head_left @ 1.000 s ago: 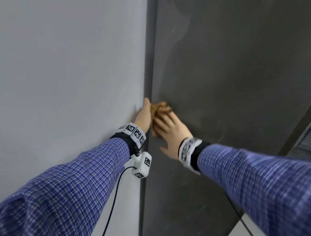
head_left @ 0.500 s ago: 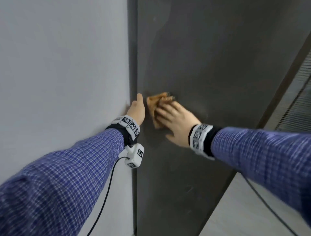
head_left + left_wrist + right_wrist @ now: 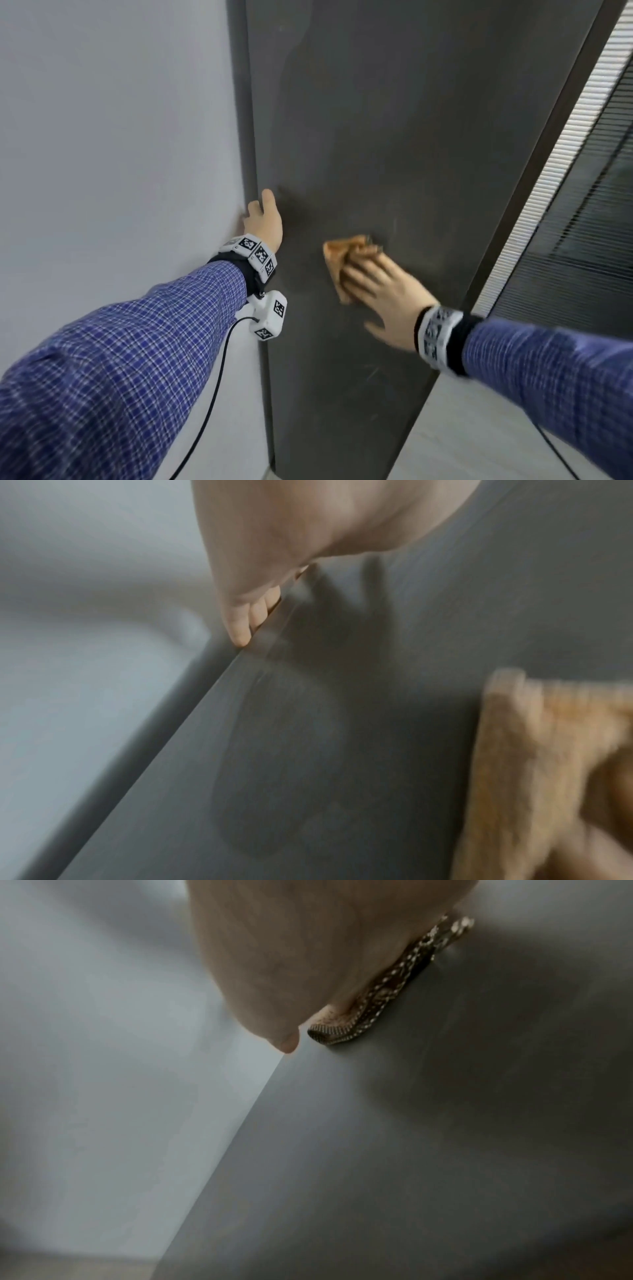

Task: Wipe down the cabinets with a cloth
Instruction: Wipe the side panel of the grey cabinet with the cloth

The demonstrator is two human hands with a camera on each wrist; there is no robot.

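Observation:
A tall dark grey cabinet door [image 3: 394, 120] fills the middle of the head view. My right hand [image 3: 380, 287] lies flat on it with straight fingers and presses a folded orange-tan cloth [image 3: 339, 255] against the panel. The right wrist view shows the cloth [image 3: 390, 988] squashed under the palm. My left hand [image 3: 263, 219] grips the door's left edge, thumb on the front. In the left wrist view its fingers [image 3: 245, 618] hook round the edge of the door [image 3: 308, 750]. The cloth [image 3: 534, 750] lies to the right of it, apart from the left hand.
A pale grey wall [image 3: 120, 137] meets the cabinet on the left. Slatted window blinds [image 3: 582, 178] stand past the door's right edge, with light flooring [image 3: 479, 428] below. A black cable [image 3: 212, 394] hangs from my left wrist.
My right hand has slid the cloth to the right and a little lower across the door, away from my left hand. The left hand has stayed on the door's edge.

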